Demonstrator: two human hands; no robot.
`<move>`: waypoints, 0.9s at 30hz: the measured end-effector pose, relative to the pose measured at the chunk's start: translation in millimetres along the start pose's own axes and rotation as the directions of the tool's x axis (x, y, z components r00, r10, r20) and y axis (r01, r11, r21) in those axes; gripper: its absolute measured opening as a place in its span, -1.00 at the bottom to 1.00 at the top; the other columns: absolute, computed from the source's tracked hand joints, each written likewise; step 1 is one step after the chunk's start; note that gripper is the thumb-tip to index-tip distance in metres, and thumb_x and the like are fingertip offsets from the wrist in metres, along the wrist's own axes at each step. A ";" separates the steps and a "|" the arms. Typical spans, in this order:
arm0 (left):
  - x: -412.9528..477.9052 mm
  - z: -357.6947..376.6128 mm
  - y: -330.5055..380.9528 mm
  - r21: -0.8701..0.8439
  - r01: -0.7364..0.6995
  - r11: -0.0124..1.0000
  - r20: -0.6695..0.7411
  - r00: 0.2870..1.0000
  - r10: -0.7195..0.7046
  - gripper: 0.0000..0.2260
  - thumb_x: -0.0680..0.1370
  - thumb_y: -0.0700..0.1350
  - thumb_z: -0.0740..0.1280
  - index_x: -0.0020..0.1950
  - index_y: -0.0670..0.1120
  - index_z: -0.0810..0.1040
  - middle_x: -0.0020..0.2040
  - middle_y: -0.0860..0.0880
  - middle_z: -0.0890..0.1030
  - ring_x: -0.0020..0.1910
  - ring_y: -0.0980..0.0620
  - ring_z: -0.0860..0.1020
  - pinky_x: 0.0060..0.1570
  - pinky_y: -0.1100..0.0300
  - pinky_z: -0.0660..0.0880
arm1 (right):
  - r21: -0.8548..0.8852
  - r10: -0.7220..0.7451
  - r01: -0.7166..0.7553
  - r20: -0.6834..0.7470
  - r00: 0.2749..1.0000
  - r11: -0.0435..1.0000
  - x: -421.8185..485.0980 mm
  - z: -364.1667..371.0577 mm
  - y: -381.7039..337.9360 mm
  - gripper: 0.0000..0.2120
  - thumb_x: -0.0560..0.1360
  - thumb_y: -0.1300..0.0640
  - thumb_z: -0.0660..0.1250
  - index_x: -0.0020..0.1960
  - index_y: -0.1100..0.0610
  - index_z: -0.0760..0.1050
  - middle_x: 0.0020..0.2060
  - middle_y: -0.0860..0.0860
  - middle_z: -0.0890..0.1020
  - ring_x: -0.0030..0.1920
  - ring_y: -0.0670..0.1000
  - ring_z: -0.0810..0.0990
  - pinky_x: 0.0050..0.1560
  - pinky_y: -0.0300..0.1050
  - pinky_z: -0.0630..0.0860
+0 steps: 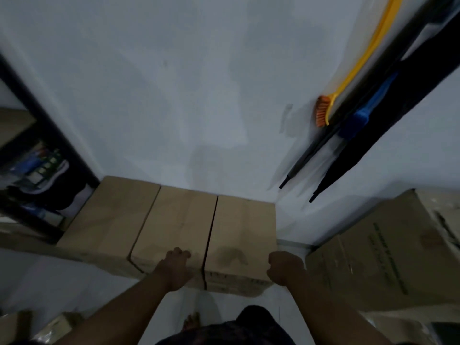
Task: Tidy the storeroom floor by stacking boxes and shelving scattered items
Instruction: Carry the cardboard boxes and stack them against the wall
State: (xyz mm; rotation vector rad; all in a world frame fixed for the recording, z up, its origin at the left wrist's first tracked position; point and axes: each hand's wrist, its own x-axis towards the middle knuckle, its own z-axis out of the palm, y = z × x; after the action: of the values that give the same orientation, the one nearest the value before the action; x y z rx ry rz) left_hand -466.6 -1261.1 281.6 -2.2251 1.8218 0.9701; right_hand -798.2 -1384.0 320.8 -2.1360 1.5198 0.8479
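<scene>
1. On your left, the left box [107,220] lies just beside the dark shelf unit [49,145], with its far end against the wall [174,95].
2. The middle box [174,220] touches it. Your left hand [175,266] has its fingers curled over this box's near top edge and grips it.
3. The right box [244,225] sits across a thin dark seam from the middle one. All three run lengthwise straight away from you towards the wall, so the long axis points forward from your hands.
4. Your right hand [285,268] is curled at that box's near right corner. The frame is blurred there, so I cannot tell whether it grips or only presses.
5. Your right hand is the nearer one to that box, and I judge any push should follow that forward axis. The large carton [368,257] stands near on the right, apart.
</scene>
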 end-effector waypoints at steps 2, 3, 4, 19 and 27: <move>-9.0 -6.2 -2.8 -0.033 0.038 0.999 -0.047 0.998 -0.039 -0.40 0.56 0.23 0.31 0.51 0.00 0.30 0.41 -0.09 0.34 0.40 -0.13 0.34 0.31 -0.05 0.44 | -0.040 -0.018 0.017 -0.031 0.999 0.999 -2.8 -6.1 3.9 -0.57 0.65 -0.03 0.17 0.48 0.06 0.36 0.43 0.06 0.47 0.36 0.12 0.50 0.29 0.00 0.49; -13.7 -7.9 -3.6 -0.057 0.058 0.997 -0.074 0.995 -0.062 -0.42 0.56 0.24 0.31 0.50 0.01 0.31 0.41 -0.09 0.35 0.39 -0.13 0.34 0.32 -0.05 0.43 | -0.070 -0.031 0.028 -0.042 0.999 0.997 -4.7 -9.5 5.1 -0.58 0.65 -0.01 0.17 0.48 0.07 0.37 0.42 0.06 0.47 0.36 0.12 0.50 0.29 0.00 0.49; -18.5 -8.3 -4.8 -0.088 0.079 0.993 -0.107 0.990 -0.088 -0.43 0.57 0.24 0.32 0.50 0.01 0.32 0.40 -0.09 0.36 0.39 -0.14 0.35 0.32 -0.04 0.43 | -0.116 -0.046 0.039 -0.055 0.997 0.992 -6.2 -12.9 5.5 -0.59 0.65 0.01 0.18 0.47 0.08 0.39 0.42 0.07 0.48 0.36 0.12 0.50 0.30 0.01 0.49; -219.6 136.6 19.7 -0.576 0.425 0.698 -0.263 0.712 -0.651 -0.53 0.58 0.16 0.37 0.38 -0.08 0.49 0.34 -0.17 0.48 0.33 -0.19 0.46 0.35 -0.03 0.40 | -0.416 -0.489 0.417 -0.078 0.869 0.808 -49.2 36.1 -35.2 -0.44 0.58 -0.04 0.20 0.55 -0.01 0.21 0.38 0.12 0.40 0.34 0.21 0.42 0.25 0.17 0.42; -380.7 248.5 35.6 -0.734 0.570 0.368 -0.105 0.440 -0.892 -0.54 0.59 0.18 0.35 0.38 -0.06 0.50 0.37 -0.15 0.47 0.36 -0.15 0.44 0.38 -0.01 0.37 | -0.476 -0.709 0.675 0.140 0.691 0.564 -100.6 82.3 -126.8 -0.54 0.60 -0.06 0.21 0.47 0.03 0.37 0.37 0.07 0.53 0.35 0.14 0.51 0.26 -0.02 0.46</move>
State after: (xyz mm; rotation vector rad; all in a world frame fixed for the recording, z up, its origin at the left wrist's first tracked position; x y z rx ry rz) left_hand -628.9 -835.3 298.2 -3.4288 0.1600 0.8308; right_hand -723.0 -1218.7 322.3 -2.8282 0.3305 0.9111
